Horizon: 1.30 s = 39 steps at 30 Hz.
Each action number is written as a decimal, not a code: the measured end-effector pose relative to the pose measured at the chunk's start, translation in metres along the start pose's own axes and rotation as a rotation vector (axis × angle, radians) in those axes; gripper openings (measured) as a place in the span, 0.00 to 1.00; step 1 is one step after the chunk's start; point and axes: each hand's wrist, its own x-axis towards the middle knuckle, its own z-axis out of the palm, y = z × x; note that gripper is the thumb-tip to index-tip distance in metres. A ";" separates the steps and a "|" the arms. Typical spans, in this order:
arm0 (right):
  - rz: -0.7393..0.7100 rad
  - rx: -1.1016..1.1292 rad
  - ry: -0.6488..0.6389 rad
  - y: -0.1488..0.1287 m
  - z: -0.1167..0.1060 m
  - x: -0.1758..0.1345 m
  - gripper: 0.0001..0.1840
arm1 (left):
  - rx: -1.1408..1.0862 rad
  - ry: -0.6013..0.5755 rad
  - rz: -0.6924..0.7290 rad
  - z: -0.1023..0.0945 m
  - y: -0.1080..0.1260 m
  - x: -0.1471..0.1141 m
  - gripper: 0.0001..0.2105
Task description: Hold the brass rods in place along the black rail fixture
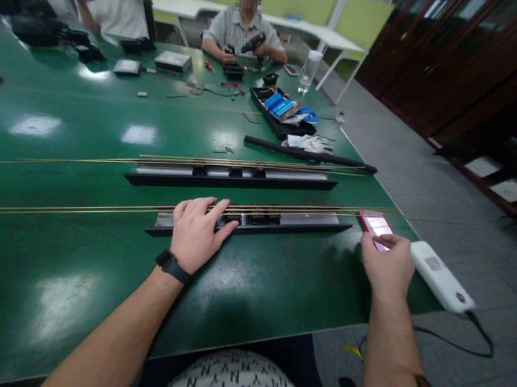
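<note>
Left hand (197, 230): fingers loosely spread, thumb apart, resting over the near rods (96, 209) and left part of the near rail (302, 225).
Right hand (389, 263): fingers narrow, bunched at near end of the red-edged packet (379, 226); couldn't tell if pinching or only touching.
Packet position: on the bench (245, 305), just past the rail's right end; forward and slightly left of the right hand, the nearer one.
Rail axis: ran left-right, right end slightly farther from wearer; rods lay roughly along it, overhanging both ends.
Far rail (241, 182): beyond the near one, roughly parallel, far rods (78, 161) along it.
White device (441, 279): just right of right hand, cable attached.
Counts: 2 rails, 1 packet, 1 device, 1 long black bar (264, 144); rods overlapped, couldn't count.
Co-workers: 2, across the bench.
</note>
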 end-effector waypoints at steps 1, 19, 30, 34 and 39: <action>-0.021 0.020 0.015 -0.001 0.002 -0.001 0.19 | 0.002 -0.001 0.000 0.000 0.000 0.000 0.21; 0.374 1.050 -0.685 -0.090 0.031 -0.035 0.13 | -0.018 -0.006 -0.006 0.000 0.001 0.000 0.21; 0.315 1.104 -0.607 -0.085 0.045 -0.036 0.18 | -0.025 -0.022 -0.023 -0.002 0.002 0.000 0.21; 0.314 1.128 -0.574 -0.086 0.045 -0.039 0.17 | -0.025 -0.020 -0.017 -0.001 0.002 0.000 0.22; 0.326 1.137 -0.538 -0.087 0.043 -0.037 0.16 | -0.025 -0.015 -0.016 -0.001 0.002 0.000 0.21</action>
